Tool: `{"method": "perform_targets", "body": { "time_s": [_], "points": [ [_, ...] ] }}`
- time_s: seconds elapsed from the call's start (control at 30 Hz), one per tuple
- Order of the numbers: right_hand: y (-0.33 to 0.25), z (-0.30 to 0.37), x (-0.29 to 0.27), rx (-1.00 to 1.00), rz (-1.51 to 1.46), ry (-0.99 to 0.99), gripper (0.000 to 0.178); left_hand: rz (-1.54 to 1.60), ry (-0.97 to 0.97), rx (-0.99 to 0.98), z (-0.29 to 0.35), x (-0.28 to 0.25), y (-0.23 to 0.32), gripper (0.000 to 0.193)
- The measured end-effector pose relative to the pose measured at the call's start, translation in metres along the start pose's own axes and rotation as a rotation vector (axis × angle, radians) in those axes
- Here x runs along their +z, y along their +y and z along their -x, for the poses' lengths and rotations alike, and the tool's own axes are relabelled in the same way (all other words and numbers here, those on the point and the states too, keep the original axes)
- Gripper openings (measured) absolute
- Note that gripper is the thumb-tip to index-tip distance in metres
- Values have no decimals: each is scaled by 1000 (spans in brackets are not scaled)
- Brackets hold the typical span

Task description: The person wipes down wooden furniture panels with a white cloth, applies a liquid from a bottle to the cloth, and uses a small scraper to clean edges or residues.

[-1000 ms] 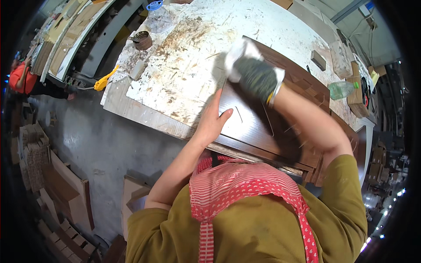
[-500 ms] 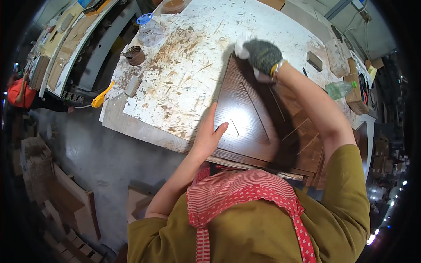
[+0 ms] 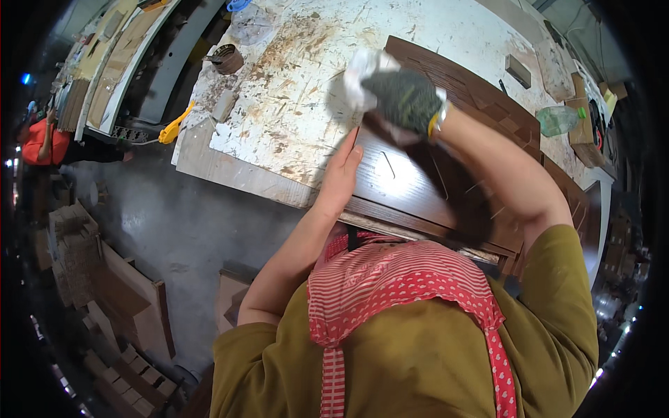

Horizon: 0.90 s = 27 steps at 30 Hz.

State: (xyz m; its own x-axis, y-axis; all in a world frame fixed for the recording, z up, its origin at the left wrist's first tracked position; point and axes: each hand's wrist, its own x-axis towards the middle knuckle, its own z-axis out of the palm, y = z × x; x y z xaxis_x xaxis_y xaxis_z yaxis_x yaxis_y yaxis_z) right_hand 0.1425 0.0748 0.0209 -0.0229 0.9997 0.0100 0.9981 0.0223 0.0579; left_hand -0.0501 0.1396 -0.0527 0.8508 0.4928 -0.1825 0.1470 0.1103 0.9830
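A dark brown wood-grain panel (image 3: 380, 182) with thin grooves lies near the table's front edge, its face shining under the light. My bare left hand (image 3: 341, 173) holds it by the left edge, thumb at the rim; the fingertips are partly hidden. My right hand (image 3: 408, 101), in a dark grey knitted glove with a yellow cuff, is closed round a crumpled white cloth (image 3: 359, 80) at the panel's far left corner. The cloth is blurred by motion. Behind my right hand another brown panel (image 3: 446, 70) shows on the table.
The stained white worktable (image 3: 293, 118) carries a brown cup (image 3: 226, 60), a clear jug (image 3: 252, 26), a grey block (image 3: 518, 71) and a green-tinted bottle (image 3: 557, 120). A yellow-handled tool (image 3: 175, 124) hangs over the left edge. Cardboard boxes (image 3: 125, 285) stand on the floor; a person in red (image 3: 43, 143) is at far left.
My right hand has drawn the cloth nearer and slightly left. The panel's far corner now lies closer to me, and another brown panel shows beyond it. My left hand stays at the edge.
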Motion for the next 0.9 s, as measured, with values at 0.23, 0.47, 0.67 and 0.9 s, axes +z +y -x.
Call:
{"method": "perform_targets", "body": {
  "time_s": [0.23, 0.47, 0.67, 0.9],
  "points": [
    [-32, 38, -43, 794, -1817, -133, 36, 415, -216, -296, -9, -21, 20, 47],
    [-67, 17, -9, 155, -270, 32, 24, -257, -191, 15, -137, -11, 56, 68],
    [-113, 43, -18, 242, -389, 29, 19, -600, -475, -195, -174, 49, 72, 87],
    [-97, 82, -27, 154, -252, 449, 22, -522, -313, 187, -200, 42, 10, 83]
  ]
}}
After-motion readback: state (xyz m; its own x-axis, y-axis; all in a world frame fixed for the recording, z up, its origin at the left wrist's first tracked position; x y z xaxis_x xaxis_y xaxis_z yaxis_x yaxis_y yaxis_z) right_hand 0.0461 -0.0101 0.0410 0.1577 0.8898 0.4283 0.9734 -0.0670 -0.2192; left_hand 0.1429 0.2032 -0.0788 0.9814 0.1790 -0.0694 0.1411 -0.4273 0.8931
